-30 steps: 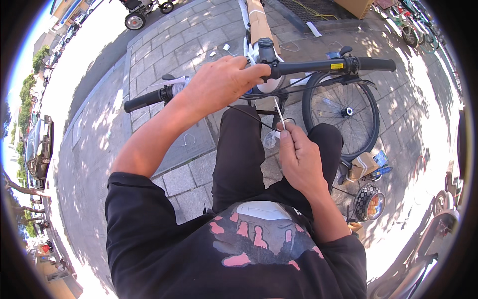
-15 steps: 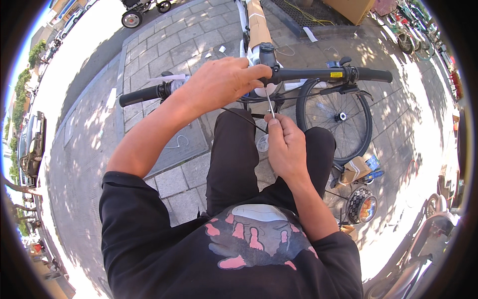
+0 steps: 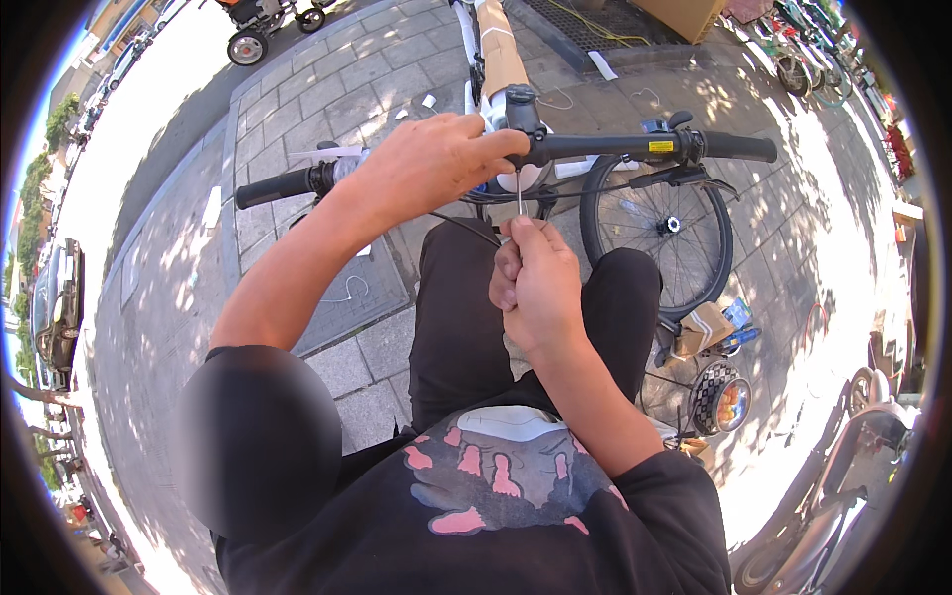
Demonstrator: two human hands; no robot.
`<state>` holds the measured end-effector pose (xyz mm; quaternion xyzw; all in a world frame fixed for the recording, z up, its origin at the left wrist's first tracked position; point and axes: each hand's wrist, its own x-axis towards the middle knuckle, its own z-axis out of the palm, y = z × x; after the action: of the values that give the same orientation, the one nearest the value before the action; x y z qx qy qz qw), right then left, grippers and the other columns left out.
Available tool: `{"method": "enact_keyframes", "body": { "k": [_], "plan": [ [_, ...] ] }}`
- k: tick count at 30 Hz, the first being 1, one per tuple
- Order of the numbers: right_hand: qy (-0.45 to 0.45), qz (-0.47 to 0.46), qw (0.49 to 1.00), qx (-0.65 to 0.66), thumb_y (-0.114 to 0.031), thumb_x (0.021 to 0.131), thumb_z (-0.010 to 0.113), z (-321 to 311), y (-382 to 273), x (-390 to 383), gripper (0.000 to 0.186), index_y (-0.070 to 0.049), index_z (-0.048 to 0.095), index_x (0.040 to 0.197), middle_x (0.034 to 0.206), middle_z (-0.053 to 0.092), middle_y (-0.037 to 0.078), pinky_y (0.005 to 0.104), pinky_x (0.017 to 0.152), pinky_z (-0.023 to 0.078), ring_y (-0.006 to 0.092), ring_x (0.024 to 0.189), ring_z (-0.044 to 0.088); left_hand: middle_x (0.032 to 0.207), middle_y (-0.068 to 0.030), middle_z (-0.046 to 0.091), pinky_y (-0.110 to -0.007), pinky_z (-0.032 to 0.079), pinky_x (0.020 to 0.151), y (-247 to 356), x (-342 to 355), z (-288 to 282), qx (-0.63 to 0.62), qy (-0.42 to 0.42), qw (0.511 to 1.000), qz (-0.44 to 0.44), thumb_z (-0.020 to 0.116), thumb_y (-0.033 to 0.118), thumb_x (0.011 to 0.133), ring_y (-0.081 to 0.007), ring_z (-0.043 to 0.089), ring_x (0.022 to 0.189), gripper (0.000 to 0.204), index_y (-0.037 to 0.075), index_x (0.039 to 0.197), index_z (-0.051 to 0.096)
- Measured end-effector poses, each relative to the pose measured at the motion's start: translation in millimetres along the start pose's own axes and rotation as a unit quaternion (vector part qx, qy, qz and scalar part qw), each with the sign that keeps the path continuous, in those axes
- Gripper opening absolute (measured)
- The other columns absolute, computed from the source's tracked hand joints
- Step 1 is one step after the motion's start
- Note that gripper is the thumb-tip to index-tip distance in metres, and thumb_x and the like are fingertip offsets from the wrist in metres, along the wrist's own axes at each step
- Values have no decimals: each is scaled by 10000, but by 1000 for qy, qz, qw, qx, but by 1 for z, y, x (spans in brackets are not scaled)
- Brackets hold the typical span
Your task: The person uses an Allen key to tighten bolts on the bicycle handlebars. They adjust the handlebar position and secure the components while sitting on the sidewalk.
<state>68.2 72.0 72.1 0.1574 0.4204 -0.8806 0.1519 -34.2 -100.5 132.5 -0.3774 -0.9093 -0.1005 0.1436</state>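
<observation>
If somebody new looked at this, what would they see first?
Probably the black handlebar stretched across the upper middle, with the left hand on it. Just below, the right hand holds a thin metal rod. A spoked wheel, farther right, stands out too.

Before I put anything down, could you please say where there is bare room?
Bare grey paving shows right of the black spoked wheel, and between the left half of the black handlebar and the dark wheeled frame. It is crowded beside the right knee, with brown cardboard and a round checkered object, and below the handlebar's centre, around the right hand.
</observation>
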Motion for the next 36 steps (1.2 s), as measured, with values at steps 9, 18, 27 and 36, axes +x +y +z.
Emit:
{"method": "enact_keyframes", "body": {
  "k": [9,18,27,36],
  "plan": [
    [-50,66,996,39,-306,1166,494,-12,-13,-1,276,-57,610,1141,690,528,-16,278,446,360,96,485,449,820,-62,590,-473,499,657,-3,1,-1,-15,1,1000,2,727,317,1040,-310,666,789,239,285,1263,647],
    [2,93,993,-70,-268,1101,588,-11,-33,4,192,-79,610,1132,763,558,5,299,466,384,123,489,466,835,-70,604,-472,511,678,-3,2,-3,-22,-17,1000,-3,701,313,1060,-314,673,825,227,278,1275,638],
    [15,-98,925,-366,-250,1100,567,-12,-32,5,276,15,641,1090,641,585,60,317,518,455,144,514,552,861,-76,646,-469,554,713,-2,4,-4,-13,-37,999,-18,683,360,1068,-328,722,903,216,262,1254,634],
    [50,-171,889,-421,-228,1100,590,-16,-17,8,250,-8,672,1187,759,652,68,316,565,473,161,624,646,857,-77,657,-476,547,701,-2,5,-7,-27,-33,999,-11,689,343,1062,-331,721,888,225,264,1267,639]
  ]
}}
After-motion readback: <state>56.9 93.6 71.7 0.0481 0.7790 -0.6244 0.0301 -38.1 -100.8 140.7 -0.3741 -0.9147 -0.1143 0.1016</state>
